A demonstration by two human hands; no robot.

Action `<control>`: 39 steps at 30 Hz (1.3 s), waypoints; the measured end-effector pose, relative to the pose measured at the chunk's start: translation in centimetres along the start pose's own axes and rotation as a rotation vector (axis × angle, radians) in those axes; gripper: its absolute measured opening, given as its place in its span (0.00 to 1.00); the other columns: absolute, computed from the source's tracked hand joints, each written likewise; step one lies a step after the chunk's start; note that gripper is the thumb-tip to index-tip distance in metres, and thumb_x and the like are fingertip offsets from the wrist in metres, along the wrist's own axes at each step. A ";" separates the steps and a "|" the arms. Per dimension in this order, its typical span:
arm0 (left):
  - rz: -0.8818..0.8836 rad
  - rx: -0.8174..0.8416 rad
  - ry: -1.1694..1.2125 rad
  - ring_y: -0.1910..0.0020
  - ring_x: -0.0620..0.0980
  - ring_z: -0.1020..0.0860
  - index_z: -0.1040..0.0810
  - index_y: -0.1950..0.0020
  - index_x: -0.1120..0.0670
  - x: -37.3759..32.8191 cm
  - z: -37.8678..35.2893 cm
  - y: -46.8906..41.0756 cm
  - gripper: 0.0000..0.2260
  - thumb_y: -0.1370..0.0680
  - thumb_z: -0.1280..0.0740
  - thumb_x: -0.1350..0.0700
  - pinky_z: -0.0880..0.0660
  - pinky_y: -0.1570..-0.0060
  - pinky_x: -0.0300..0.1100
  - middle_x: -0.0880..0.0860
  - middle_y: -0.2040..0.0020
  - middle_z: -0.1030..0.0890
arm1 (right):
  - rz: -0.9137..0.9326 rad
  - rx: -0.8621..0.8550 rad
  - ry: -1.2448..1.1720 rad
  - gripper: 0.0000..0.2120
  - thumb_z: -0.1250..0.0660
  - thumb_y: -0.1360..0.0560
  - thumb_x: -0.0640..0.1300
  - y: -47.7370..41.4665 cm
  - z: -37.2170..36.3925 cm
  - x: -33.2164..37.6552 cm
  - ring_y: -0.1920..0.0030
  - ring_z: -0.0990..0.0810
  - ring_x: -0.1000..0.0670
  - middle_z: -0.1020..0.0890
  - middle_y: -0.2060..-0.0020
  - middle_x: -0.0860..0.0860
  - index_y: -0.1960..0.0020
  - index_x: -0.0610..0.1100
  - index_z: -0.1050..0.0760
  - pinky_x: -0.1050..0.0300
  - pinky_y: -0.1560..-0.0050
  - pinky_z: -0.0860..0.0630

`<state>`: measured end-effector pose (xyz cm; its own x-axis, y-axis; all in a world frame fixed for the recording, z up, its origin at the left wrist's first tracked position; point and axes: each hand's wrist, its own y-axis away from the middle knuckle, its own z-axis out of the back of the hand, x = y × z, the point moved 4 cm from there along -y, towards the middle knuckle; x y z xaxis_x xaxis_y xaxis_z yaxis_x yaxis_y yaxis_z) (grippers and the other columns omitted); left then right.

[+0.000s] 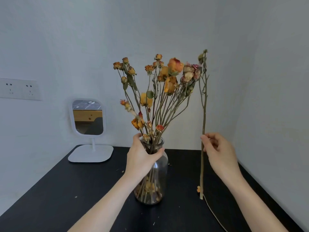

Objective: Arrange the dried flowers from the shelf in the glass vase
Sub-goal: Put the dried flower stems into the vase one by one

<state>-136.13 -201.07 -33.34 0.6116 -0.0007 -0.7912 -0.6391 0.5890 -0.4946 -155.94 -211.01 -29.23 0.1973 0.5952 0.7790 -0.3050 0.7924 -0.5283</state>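
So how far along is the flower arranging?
Mostly done, it seems: a bunch of dried flowers already stands in the glass vase, which the left hand grips at the neck. In hand: the right hand pinches one long stem upright beside the vase. Left: getting that stem in. Whether more flowers wait elsewhere is out of view.

A clear glass vase [158, 166] stands upright at lower centre, filled with orange dried roses [160, 84]; one bare dried stem [203, 124] is held upright right of it.
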 end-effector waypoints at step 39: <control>-0.040 0.190 0.052 0.48 0.40 0.24 0.28 0.39 0.50 0.3 1.3 -0.6 0.23 0.32 0.27 0.47 0.32 0.55 0.26 0.41 0.48 0.22 | 0.441 0.005 0.203 0.06 0.38 0.23 0.46 -0.6 -6.0 9.5 0.69 0.25 0.60 0.24 0.66 0.56 0.49 0.46 0.25 0.72 0.69 0.30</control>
<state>-134.95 -200.38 -32.79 0.6066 -0.0665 -0.7922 -0.5120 0.7297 -0.4533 -148.32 -205.00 -23.54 0.2256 0.8887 0.3991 -0.4048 0.4581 -0.7914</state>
